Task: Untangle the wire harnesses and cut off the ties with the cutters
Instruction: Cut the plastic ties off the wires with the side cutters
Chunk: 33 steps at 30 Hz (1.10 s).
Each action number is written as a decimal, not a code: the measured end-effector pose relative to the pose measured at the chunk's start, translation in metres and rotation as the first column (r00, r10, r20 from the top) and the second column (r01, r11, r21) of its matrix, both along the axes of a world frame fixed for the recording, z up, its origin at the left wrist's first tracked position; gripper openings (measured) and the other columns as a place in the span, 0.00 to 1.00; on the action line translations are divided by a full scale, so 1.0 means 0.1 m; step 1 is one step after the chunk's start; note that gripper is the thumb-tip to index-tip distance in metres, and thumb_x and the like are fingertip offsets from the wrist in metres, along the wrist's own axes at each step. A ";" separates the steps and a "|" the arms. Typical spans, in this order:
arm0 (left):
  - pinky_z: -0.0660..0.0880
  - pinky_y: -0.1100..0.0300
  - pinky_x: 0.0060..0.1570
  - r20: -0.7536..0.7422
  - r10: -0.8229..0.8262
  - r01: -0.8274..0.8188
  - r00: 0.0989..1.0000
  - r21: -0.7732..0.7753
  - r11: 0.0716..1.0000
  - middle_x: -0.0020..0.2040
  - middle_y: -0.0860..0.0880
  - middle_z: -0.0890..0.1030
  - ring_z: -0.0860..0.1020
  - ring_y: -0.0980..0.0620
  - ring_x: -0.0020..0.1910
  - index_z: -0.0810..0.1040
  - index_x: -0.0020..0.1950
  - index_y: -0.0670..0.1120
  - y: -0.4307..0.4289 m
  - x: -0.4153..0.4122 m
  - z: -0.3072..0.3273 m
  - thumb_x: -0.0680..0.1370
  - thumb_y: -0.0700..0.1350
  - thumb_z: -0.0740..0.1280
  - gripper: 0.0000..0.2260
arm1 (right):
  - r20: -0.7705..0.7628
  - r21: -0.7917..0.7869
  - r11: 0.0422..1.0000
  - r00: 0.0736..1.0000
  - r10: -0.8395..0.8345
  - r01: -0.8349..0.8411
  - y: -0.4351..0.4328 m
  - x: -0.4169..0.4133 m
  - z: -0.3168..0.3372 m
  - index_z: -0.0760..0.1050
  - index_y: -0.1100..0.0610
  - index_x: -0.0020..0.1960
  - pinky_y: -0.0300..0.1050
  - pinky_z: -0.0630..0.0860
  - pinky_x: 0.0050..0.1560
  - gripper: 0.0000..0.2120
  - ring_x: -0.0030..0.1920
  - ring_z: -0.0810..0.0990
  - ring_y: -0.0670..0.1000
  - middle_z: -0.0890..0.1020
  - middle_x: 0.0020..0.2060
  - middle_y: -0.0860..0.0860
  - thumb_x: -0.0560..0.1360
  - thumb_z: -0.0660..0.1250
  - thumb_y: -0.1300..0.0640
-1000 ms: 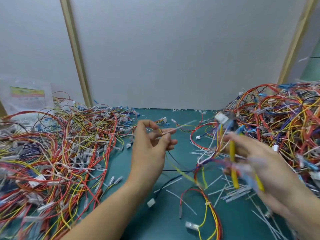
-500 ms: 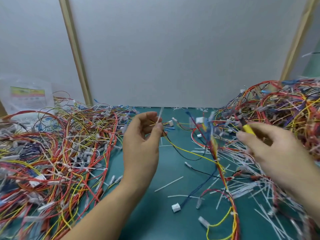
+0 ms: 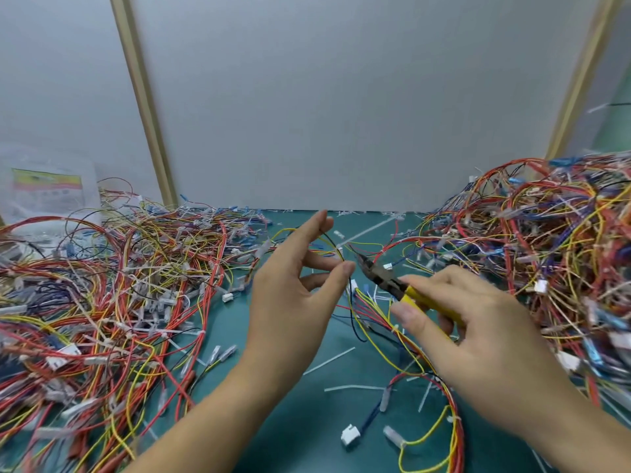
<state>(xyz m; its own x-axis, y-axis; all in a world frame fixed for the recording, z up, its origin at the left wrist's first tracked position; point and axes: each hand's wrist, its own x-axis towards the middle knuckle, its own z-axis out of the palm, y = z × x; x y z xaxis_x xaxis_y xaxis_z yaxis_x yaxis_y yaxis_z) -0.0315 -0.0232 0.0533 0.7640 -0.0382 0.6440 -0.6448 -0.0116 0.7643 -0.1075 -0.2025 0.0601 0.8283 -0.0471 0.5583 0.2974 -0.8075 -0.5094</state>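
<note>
A person's two bare hands meet over a green work mat [image 3: 290,425] strewn with wiring. The left hand [image 3: 297,302] is raised near the middle of the scene, its index finger straight up, while thumb and a curled finger appear to pinch the thin yellow and black strands of a wire harness [image 3: 372,312]. From that pinch the harness trails down and to the near right across the mat, a small white plug hanging just below the thumb. The right hand [image 3: 478,339] grips the cutters [image 3: 392,285] with its fingers wrapped round the yellow handles and the index finger laid along the top. The dark nose points far-left, just beside the left thumb tip and the pinched strands; whether the blades are parted cannot be told. Two tangled heaps of red, yellow, blue and black wires flank the hands — a broad left pile [image 3: 119,302] spreading to the near edge, and a taller right pile [image 3: 553,254] rising behind the right hand. Cut ties [image 3: 329,360] lie as white strips on the mat between the forearms, with a loose white connector [image 3: 350,434] nearer still. A clear plastic bag [image 3: 47,189] with a printed label stands at the far left against the grey panel wall [image 3: 341,97].
</note>
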 end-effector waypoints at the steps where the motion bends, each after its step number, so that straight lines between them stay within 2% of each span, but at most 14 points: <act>1: 0.80 0.64 0.47 0.001 -0.007 0.007 1.000 0.005 1.000 0.61 0.55 0.80 0.82 0.48 0.49 0.73 0.69 0.53 0.00 0.00 -0.01 0.75 0.36 0.73 0.25 | 0.007 -0.014 1.000 1.000 -0.007 0.007 0.00 0.00 0.00 0.81 0.44 0.60 0.48 0.75 0.42 0.22 0.41 0.77 0.47 0.76 0.43 0.42 0.76 0.62 0.32; 5: 0.81 0.63 0.46 0.018 -0.026 0.026 0.999 0.032 0.999 0.62 0.55 0.80 0.82 0.49 0.49 0.73 0.71 0.51 -0.01 -0.02 -0.02 0.75 0.35 0.74 0.27 | 0.010 -0.044 0.998 0.999 -0.040 0.040 0.01 0.00 0.00 0.80 0.43 0.60 0.45 0.74 0.39 0.26 0.41 0.76 0.47 0.75 0.43 0.41 0.72 0.57 0.30; 13: 0.82 0.63 0.44 0.050 -0.040 0.037 0.998 0.065 0.997 0.62 0.57 0.79 0.82 0.52 0.47 0.74 0.71 0.48 -0.04 -0.03 -0.05 0.74 0.35 0.74 0.27 | 0.014 -0.038 0.998 0.999 -0.040 0.040 0.02 0.01 -0.01 0.80 0.43 0.59 0.44 0.74 0.38 0.24 0.40 0.76 0.47 0.74 0.43 0.42 0.73 0.57 0.32; 19: 0.81 0.65 0.42 0.081 -0.030 0.023 0.996 0.090 0.996 0.62 0.57 0.79 0.82 0.55 0.46 0.74 0.71 0.46 -0.04 -0.02 -0.07 0.74 0.35 0.74 0.26 | 0.024 -0.030 0.999 0.999 -0.026 0.027 0.03 0.01 0.02 0.81 0.45 0.57 0.49 0.74 0.38 0.24 0.38 0.75 0.49 0.74 0.42 0.42 0.74 0.57 0.32; 26: 0.81 0.65 0.41 0.076 -0.021 0.012 0.997 0.110 0.994 0.63 0.56 0.79 0.82 0.55 0.46 0.74 0.71 0.45 -0.05 -0.01 -0.08 0.74 0.35 0.74 0.26 | 0.013 -0.040 0.999 1.000 -0.017 0.018 0.01 0.00 0.03 0.80 0.44 0.52 0.53 0.75 0.37 0.18 0.36 0.76 0.48 0.76 0.41 0.43 0.74 0.61 0.34; 28: 0.81 0.65 0.42 0.074 -0.021 0.013 0.997 0.111 0.994 0.63 0.55 0.79 0.83 0.54 0.46 0.74 0.71 0.45 -0.05 -0.01 -0.09 0.74 0.35 0.74 0.26 | 0.008 -0.048 0.999 1.000 -0.010 0.010 -0.01 0.01 0.03 0.81 0.45 0.52 0.53 0.75 0.37 0.18 0.36 0.76 0.48 0.77 0.41 0.44 0.74 0.61 0.35; 31: 0.81 0.64 0.42 0.071 -0.022 0.014 0.997 0.115 0.993 0.62 0.56 0.80 0.82 0.53 0.46 0.74 0.71 0.45 -0.05 0.00 -0.10 0.74 0.35 0.74 0.26 | 0.017 -0.100 0.995 1.000 0.005 -0.003 -0.04 0.02 0.04 0.80 0.50 0.45 0.53 0.74 0.36 0.21 0.37 0.76 0.48 0.77 0.36 0.46 0.75 0.59 0.34; 33: 0.81 0.65 0.42 0.061 -0.014 0.007 0.998 0.105 0.994 0.61 0.56 0.80 0.82 0.53 0.46 0.74 0.71 0.46 -0.04 0.03 -0.11 0.74 0.35 0.74 0.26 | 0.024 -0.073 0.997 1.000 0.001 0.001 -0.07 0.01 0.03 0.80 0.53 0.44 0.55 0.76 0.37 0.22 0.38 0.78 0.49 0.80 0.35 0.50 0.75 0.61 0.35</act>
<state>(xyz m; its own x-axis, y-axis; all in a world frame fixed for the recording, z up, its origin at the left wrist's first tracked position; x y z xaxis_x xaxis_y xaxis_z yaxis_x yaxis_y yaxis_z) -0.0285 -0.0271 0.0422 0.7221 -0.1154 0.6821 -0.6913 -0.0824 0.7179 -0.1067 -0.2094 0.0635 0.8147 -0.0052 0.5798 0.3090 -0.8423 -0.4417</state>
